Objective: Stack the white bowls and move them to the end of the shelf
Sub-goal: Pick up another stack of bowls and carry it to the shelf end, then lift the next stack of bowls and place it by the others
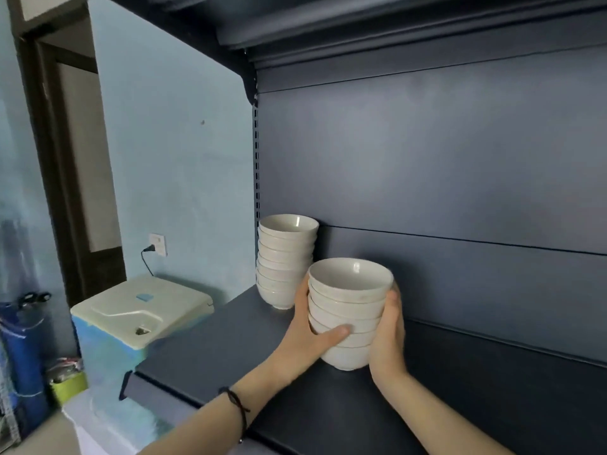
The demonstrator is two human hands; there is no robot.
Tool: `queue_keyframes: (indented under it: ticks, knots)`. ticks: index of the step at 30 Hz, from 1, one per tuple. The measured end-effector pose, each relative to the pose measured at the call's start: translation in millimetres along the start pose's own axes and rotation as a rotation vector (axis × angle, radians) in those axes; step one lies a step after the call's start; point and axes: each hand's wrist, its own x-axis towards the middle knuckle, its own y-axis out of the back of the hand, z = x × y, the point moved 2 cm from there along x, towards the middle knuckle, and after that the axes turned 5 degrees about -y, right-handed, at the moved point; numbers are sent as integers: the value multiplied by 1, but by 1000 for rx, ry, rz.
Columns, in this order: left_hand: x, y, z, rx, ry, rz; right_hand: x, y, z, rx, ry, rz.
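Together left hand point(307, 339), right hand point(387, 336) clasp bowls point(348, 307) near shelf point(213, 353) end

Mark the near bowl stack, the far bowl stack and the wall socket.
near bowl stack point(348, 311), head view, on the side of the middle bowls.
far bowl stack point(282, 257), head view, on the side wall halfway up.
wall socket point(159, 243), head view, on the white faceplate.
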Motion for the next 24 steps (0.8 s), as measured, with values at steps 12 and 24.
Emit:
queue_keyframes:
  ticks: [12, 24]
  knots:
    - [58, 24, -47, 66, -105, -75, 45, -12, 15, -254, -10, -97]
    - [66, 14, -53, 84, -83, -75, 20, -6, 15, -502, 20, -60]
